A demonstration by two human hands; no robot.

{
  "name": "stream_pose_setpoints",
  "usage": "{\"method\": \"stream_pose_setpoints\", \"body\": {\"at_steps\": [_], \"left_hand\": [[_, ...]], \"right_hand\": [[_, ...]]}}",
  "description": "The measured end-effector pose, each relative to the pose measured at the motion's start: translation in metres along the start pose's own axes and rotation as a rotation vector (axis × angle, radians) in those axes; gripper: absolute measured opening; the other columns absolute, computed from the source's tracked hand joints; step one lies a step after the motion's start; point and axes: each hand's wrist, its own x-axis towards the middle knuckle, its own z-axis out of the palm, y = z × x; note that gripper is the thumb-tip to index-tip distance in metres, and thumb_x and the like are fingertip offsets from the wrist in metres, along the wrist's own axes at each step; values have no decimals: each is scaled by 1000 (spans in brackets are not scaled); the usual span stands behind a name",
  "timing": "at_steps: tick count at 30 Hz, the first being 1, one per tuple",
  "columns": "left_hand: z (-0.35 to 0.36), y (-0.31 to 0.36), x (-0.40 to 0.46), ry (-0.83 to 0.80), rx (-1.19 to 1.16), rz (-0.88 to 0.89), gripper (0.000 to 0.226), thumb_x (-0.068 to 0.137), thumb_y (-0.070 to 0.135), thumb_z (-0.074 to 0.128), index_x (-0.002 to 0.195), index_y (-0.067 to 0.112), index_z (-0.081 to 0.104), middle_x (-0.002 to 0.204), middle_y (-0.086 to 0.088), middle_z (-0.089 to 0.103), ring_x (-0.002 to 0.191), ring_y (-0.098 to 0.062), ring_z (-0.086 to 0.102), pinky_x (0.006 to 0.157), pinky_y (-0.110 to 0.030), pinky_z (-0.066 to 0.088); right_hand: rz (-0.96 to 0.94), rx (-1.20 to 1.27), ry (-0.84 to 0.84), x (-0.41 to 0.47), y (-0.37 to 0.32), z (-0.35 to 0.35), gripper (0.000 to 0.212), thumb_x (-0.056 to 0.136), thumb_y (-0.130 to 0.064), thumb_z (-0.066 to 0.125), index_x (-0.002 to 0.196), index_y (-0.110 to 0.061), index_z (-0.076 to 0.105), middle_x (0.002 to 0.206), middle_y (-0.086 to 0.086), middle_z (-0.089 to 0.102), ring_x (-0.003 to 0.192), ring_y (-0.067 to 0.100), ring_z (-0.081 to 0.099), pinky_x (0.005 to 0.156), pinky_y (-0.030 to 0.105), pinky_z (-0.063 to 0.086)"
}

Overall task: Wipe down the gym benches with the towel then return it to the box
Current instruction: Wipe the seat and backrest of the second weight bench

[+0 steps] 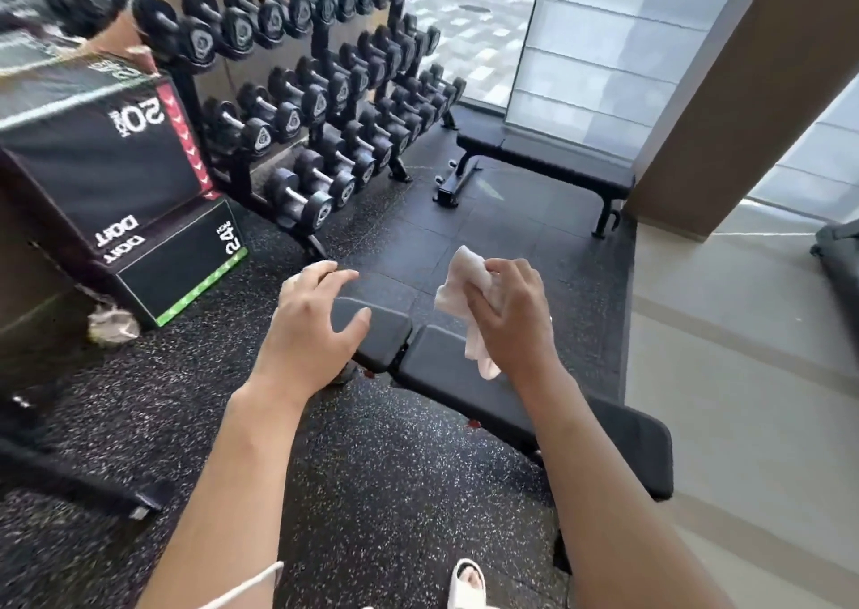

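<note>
The right hand [509, 311] has its fingers curled round a bunched pale towel [469, 297], held just above the near bench [465, 366], over the seam where its two pads meet. The left hand [316, 325] hovers beside it with fingers spread and relaxed, gripping nothing, over the short pad's end. To my eye the wiping of this bench is the step in hand. Done well, the towel wants flattening out under the palm rather than staying in a wad, then long overlapping strokes from one end of the pad to the other, with the free hand steadying the bench. The seam deserves a pass of its own. A second bench [548, 162] sits well apart by the window, past the dumbbell rack [320, 87]. As for the box, I can't tell which it is; the stacked black jump boxes [116, 176] at left look closed, nothing visible inside.
</note>
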Motion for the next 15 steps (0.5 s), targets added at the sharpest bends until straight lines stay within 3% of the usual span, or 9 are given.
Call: {"method": "stream_pose_setpoints", "body": {"at_steps": [7, 15], "left_hand": [[-17, -36, 9, 49, 86, -90, 58, 95, 44, 65, 148, 25, 53, 157, -3, 45, 147, -26, 32, 121, -53, 34], [-6, -43, 70, 71, 233, -130, 58, 97, 47, 60, 149, 24, 52, 158, -2, 46, 148, -24, 36, 122, -53, 34]], "right_hand": [[-69, 43, -69, 32, -14, 48, 26, 97, -33, 69, 120, -25, 61, 111, -12, 53, 103, 4, 40, 89, 31, 37], [-65, 122, -112, 92, 16, 90, 24, 97, -33, 68, 119, -25, 61, 109, -11, 54, 104, 10, 43, 87, 33, 35]]}}
